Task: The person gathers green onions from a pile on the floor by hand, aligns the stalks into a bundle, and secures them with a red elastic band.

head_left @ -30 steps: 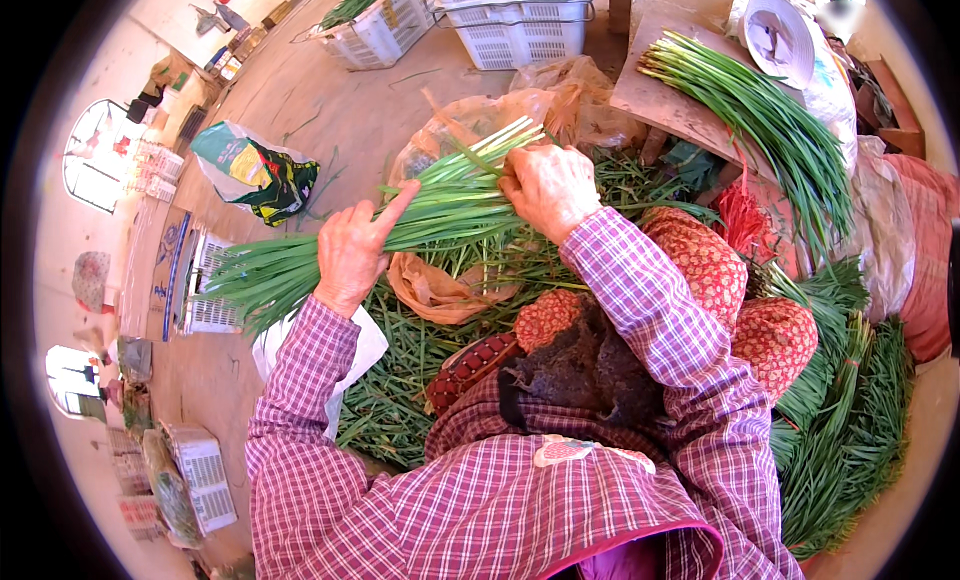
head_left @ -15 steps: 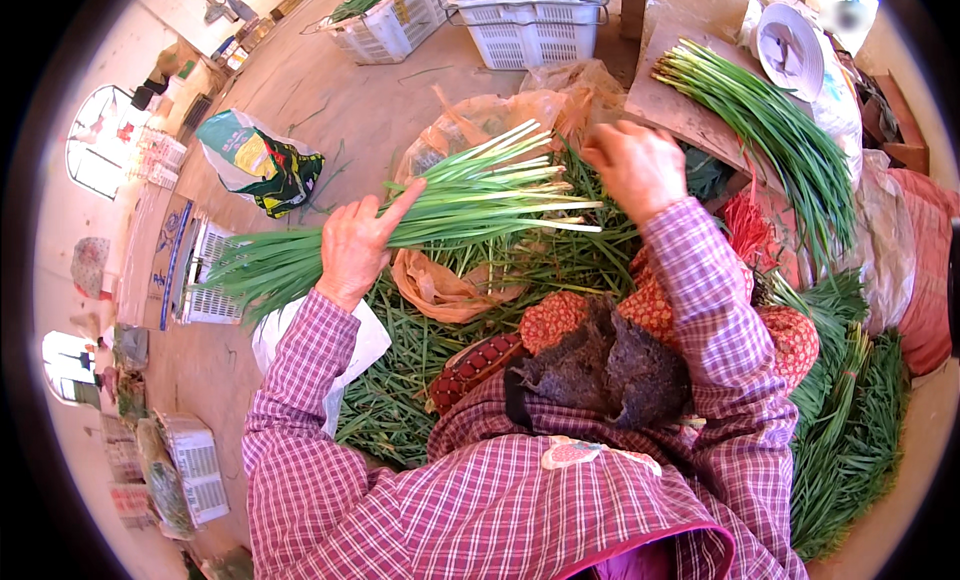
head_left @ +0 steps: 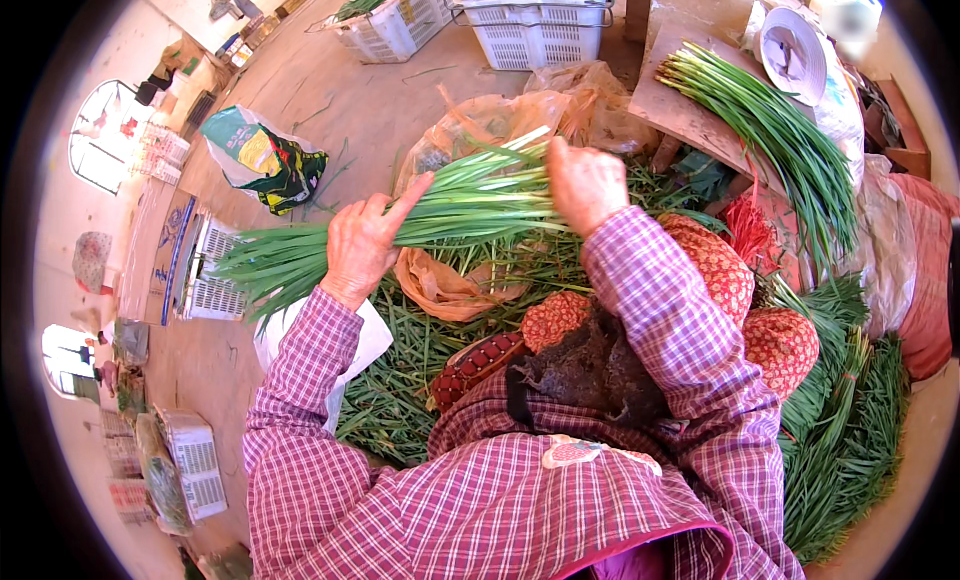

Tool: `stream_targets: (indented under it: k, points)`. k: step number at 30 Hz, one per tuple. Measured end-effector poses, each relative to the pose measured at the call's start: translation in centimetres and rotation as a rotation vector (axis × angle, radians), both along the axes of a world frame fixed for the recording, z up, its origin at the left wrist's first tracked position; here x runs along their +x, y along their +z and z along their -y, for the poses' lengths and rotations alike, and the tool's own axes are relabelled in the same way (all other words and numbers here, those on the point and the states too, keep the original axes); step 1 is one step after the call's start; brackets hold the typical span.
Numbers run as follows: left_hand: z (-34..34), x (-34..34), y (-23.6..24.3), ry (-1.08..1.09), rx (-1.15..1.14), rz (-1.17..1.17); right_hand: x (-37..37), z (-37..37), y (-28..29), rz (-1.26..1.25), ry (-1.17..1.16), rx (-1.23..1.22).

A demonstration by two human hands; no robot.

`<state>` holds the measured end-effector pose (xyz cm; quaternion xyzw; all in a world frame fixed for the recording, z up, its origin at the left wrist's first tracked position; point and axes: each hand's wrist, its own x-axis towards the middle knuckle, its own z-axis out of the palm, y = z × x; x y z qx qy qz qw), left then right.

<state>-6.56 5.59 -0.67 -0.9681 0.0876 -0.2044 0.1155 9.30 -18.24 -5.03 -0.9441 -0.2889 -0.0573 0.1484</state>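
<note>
My left hand (head_left: 365,242) is wrapped round a bunch of long green chives (head_left: 460,195), its index finger stretched along the top, the leaves trailing leftward. My right hand (head_left: 585,185) has its fingers closed on the pale stem ends at the bunch's right. Below lies a heap of loose leaves and stems (head_left: 400,370) with a crumpled orange plastic bag (head_left: 450,290). To the right, another bunch (head_left: 760,140) rests on a board (head_left: 680,115), beside red plastic string (head_left: 750,230). More bundles (head_left: 840,450) are piled by my floral-covered knee (head_left: 780,350).
Stacked white crates (head_left: 535,30) and a crate of greens (head_left: 395,35) stand behind. A green printed sack (head_left: 260,160) sits on the floor at left, near further crates (head_left: 195,465). A white hat (head_left: 790,55) lies at the back right, and a reddish sack (head_left: 920,280) at far right.
My right hand left the stem ends, rose to the right with loose fingers, and has come back onto them. My left hand keeps its hold, shifted slightly up and right.
</note>
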Motion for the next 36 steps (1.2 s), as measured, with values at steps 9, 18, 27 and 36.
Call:
stream_targets:
  k: [9, 18, 27, 36]
  points:
    - [-2.5, -1.7, -1.1, 0.212, -1.372, -0.471, 5.7, 11.1, -3.0, -0.246, -0.263, -0.400]
    - [2.2, -2.4, 0.3, 0.345, -1.945, -0.701, -1.4, 4.4, 13.8, 0.734, 0.278, 0.820]
    - [2.8, -2.4, -2.3, 0.289, -1.995, -0.714, 1.8, 6.5, -0.8, 0.236, -0.046, 0.370]
    - [3.0, -2.9, -2.5, 0.327, -2.002, -0.706, -1.2, 2.2, 4.8, 0.376, 0.392, 0.606]
